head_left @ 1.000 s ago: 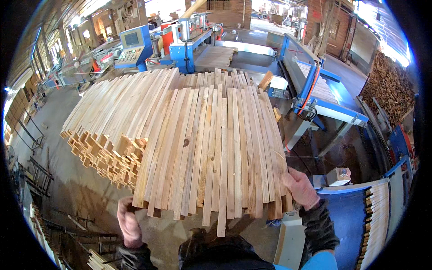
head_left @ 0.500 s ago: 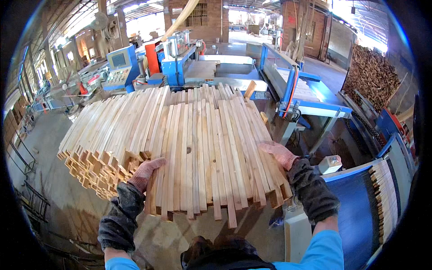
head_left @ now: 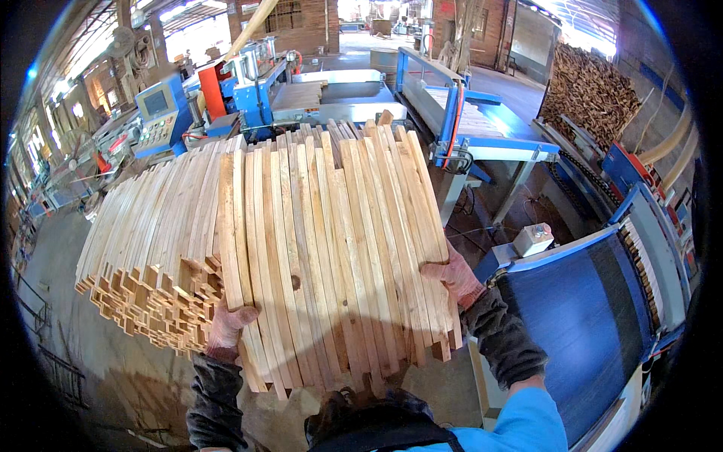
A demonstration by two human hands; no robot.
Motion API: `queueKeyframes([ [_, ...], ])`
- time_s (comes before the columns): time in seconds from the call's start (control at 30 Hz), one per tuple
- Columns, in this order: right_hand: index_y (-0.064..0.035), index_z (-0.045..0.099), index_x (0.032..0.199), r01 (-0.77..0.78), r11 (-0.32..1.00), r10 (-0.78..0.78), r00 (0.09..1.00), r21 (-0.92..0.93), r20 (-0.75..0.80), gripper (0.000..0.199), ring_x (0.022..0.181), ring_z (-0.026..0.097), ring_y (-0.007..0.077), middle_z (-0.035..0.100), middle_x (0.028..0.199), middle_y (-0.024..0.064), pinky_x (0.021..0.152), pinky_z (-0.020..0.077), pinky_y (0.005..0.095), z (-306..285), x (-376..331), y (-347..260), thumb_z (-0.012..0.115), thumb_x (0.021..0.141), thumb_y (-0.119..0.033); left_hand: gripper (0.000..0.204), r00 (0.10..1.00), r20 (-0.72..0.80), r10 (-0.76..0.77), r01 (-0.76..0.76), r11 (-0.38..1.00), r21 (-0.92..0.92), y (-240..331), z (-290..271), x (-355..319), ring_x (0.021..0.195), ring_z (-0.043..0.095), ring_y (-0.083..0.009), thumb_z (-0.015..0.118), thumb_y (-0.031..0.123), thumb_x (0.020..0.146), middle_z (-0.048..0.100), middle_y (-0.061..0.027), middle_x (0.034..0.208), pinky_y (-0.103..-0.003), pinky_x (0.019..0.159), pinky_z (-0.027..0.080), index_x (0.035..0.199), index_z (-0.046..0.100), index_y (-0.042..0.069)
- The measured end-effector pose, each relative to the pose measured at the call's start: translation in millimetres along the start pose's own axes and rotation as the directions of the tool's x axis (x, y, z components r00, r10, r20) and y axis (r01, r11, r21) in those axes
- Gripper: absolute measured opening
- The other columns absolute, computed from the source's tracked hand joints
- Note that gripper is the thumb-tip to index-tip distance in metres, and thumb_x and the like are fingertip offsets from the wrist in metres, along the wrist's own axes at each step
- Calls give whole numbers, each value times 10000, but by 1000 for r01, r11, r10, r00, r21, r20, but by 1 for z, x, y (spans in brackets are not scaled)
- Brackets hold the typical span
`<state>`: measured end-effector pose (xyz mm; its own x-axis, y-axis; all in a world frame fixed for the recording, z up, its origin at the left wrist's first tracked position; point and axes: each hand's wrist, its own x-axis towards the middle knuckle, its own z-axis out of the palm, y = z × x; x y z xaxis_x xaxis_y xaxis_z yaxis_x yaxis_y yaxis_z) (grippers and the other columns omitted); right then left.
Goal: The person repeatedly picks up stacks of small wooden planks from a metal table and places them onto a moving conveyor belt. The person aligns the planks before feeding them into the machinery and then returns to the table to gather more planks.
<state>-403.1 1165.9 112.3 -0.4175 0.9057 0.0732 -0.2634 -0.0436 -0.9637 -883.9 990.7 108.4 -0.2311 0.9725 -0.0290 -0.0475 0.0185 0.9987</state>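
Observation:
Between my two gloved hands a wide row of long wooden strips (head_left: 324,256) is squeezed side by side, its near ends uneven and hanging close to my body. My left hand (head_left: 230,325), in a pink glove, presses the row's left edge with the thumb over the top. On the right edge, my right hand (head_left: 454,279) grips the same way, thumb on top and fingers hidden down the side. To the left lies a deep stack of similar strips (head_left: 154,218), their cut ends facing me. What supports the held row's far part is hidden.
A blue conveyor belt (head_left: 576,316) with a row of strips along its far side stands at my right, a small button box (head_left: 533,239) beside it. Ahead are a blue machine frame (head_left: 489,143) and a control panel (head_left: 160,113). A wood pile (head_left: 591,94) rises far right.
The held row has come nearer to me and appears raised, its left edge standing clear above the neighbouring stack. Both hands have moved with it, and the whole view has turned slightly right.

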Motion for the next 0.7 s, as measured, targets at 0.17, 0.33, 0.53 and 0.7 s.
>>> queueKeyframes([
  [0.17, -87, 416, 1668, 68, 998, -68, 998, -20, -18, 1009, 1407, 558, 230, 597, 1549, 67, 1197, 436, 423, 8, -10, 9, 961, 820, -125, 892, 999, -31, 13, -14, 1000, -16, -11, -12, -6, 1016, 680, -170, 993, 466, 731, 717, -54, 1159, -327, 910, 575, 1395, 611, 8],
  [0.33, -60, 457, 1635, 167, 985, -169, 985, -40, -28, 943, 1372, 589, 231, 643, 1495, 90, 1178, 458, 413, 10, -26, 11, 941, 825, -87, 606, 992, -122, 16, -23, 998, -57, -20, -20, -10, 984, 693, -167, 921, 180, 841, 745, -68, 1129, -307, 848, 579, 1357, 646, 19],
  [0.53, -69, 327, 1711, 151, 988, -154, 984, -44, -89, 1008, 1430, 517, 205, 573, 1569, 72, 1224, 402, 382, 37, -65, -30, 868, 863, -5, 566, 992, -125, 19, -26, 998, -56, -76, -99, 4, 1136, 679, -254, 708, 211, 1023, 674, -154, 1316, -390, 974, 594, 1504, 498, 0],
  [0.7, -103, 264, 1746, 300, 954, -295, 938, 0, -183, 1146, 1509, 425, 189, 514, 1631, 74, 1254, 345, 372, 17, -97, -16, 912, 804, -28, 581, 935, 240, 261, -243, 965, -104, -66, -63, 63, 1183, 653, -271, 640, 193, 1071, 602, -178, 1437, -393, 1012, 587, 1575, 423, 4],
])
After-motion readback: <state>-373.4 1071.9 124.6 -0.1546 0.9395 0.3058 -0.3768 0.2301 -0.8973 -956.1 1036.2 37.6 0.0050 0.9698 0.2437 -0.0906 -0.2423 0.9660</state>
